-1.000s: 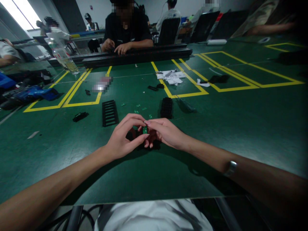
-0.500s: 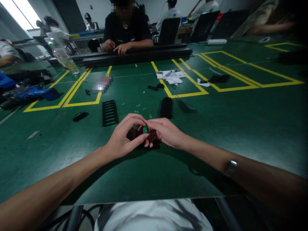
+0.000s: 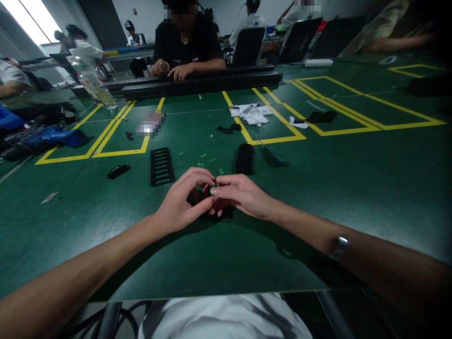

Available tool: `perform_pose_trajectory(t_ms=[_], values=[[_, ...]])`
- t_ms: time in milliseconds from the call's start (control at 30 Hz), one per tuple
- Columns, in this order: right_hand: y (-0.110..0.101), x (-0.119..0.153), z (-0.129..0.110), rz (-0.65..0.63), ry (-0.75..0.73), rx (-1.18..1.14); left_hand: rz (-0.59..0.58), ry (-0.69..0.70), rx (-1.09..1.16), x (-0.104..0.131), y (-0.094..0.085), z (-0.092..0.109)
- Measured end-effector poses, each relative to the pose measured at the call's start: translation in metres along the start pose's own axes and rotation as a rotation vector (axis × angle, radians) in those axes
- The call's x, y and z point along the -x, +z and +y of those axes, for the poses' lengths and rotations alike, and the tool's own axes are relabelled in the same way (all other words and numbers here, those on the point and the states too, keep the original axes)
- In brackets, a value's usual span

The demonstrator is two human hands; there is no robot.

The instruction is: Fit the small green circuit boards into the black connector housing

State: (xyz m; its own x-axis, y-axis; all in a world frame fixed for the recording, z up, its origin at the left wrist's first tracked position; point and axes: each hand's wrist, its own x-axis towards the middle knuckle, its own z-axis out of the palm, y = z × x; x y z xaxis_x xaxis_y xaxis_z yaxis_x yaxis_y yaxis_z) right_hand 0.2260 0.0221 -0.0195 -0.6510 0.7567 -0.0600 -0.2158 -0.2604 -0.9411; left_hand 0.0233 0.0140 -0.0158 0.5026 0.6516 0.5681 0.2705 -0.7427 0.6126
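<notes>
Between my hands is a small green circuit board, mostly covered by fingers. My left hand is closed on it from the left, thumb below and fingers above. My right hand meets it from the right, its thumb lying over the board's face; the fingers curl beneath. Beyond my fingertips, several little green boards lie loose on the table. A black slotted rack lies to their left, and a black ribbed block to their right.
A small black part lies at left, with a blue tool farther out. Crumpled white paper, a clear plastic bag and a bottle are on the green table. Across a long black rail sits a co-worker.
My right thumb has slid left across the green board and now covers most of its face. My left hand stays almost where it was.
</notes>
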Motion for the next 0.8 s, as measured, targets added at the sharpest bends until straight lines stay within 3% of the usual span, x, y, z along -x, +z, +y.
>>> perform_pose_trajectory(t_ms=[800], values=[[0.0047, -0.0002, -0.0006, 0.057, -0.062, 0.141, -0.021, 0.025, -0.018, 0.0003, -0.001, 0.0003]])
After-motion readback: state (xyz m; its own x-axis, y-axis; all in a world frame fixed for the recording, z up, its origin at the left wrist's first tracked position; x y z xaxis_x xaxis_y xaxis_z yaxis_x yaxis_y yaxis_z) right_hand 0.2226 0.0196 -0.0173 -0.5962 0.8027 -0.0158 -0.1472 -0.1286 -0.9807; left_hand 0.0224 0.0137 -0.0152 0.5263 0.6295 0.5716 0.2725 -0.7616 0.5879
